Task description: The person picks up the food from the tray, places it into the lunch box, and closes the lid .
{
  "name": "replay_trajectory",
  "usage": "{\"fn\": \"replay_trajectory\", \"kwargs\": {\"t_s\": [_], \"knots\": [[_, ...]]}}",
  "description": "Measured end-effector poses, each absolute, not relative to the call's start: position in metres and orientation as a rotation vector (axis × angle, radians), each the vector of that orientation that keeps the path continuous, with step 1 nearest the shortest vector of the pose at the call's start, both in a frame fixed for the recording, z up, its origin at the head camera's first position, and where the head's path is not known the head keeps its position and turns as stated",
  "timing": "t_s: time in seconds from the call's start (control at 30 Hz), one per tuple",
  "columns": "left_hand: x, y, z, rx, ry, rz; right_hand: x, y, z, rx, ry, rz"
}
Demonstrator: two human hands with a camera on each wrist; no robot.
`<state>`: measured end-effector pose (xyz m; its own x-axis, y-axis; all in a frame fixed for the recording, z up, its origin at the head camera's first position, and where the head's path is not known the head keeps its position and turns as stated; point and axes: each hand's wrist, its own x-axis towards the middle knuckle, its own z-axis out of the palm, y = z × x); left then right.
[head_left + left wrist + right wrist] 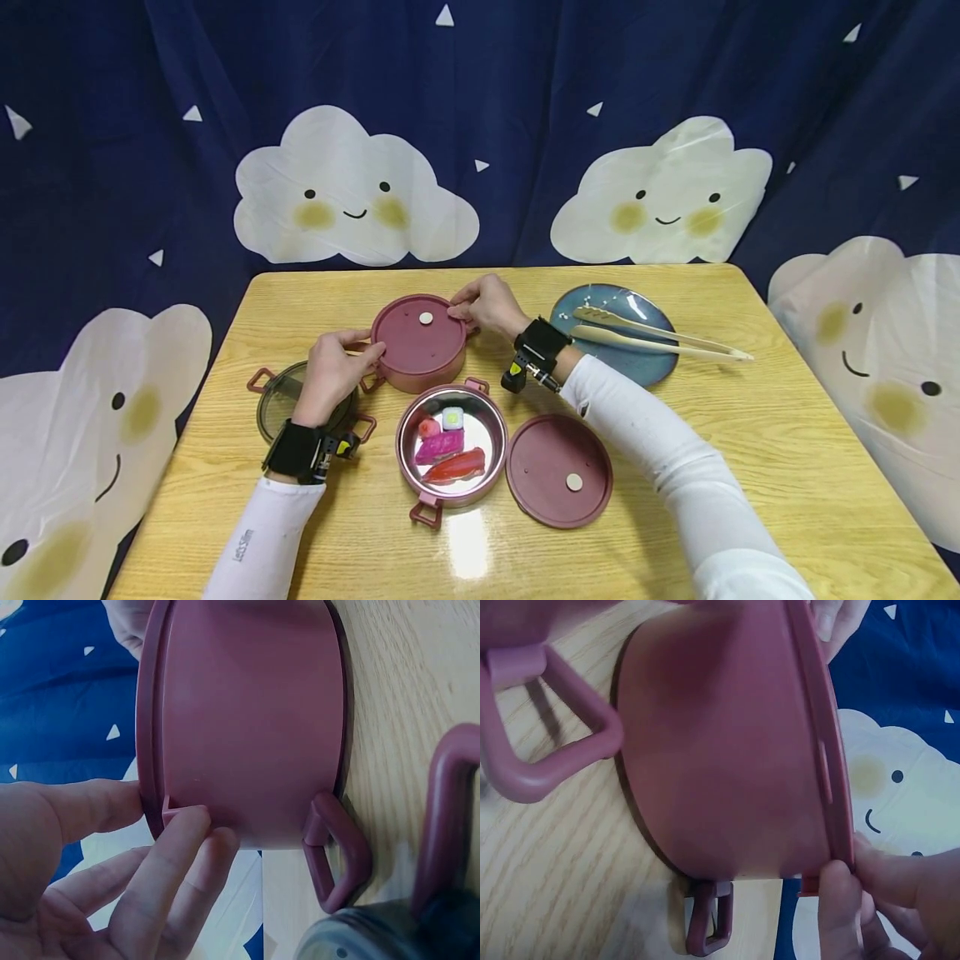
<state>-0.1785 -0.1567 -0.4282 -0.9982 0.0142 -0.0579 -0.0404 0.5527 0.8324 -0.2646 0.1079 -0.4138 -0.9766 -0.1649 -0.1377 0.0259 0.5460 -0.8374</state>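
A dark pink pot (420, 382) stands toward the back of the table, its round lid (415, 346) lying flat on top with a pale button on it. At the left edge my left hand (330, 372) pinches the lid, thumb on top and fingers under a small side tab (184, 811). Across from it, my right hand (491, 307) pinches the lid's rim (832, 780) between thumb and fingers. In front stands an open steel-lined pot (491, 421) with several toy sushi pieces (441, 447). The inside of the lidded pot is hidden.
Another dark pink lid (558, 458) lies right of the open pot. Under my left forearm is a pot with a see-through dark lid (279, 410) and pink handles. At the back right, long pale tongs (660, 342) lie across a blue oval plate (637, 367) with white bits.
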Motion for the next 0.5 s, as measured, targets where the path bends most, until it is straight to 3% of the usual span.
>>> {"fn": "replay_trajectory", "kwargs": {"t_s": [0.5], "knots": [[-0.1789, -0.1552, -0.4328, -0.030, 2.727, 1.491, -0.2665, 0.1111, -0.4138, -0.289, 2.589, -1.297]]}}
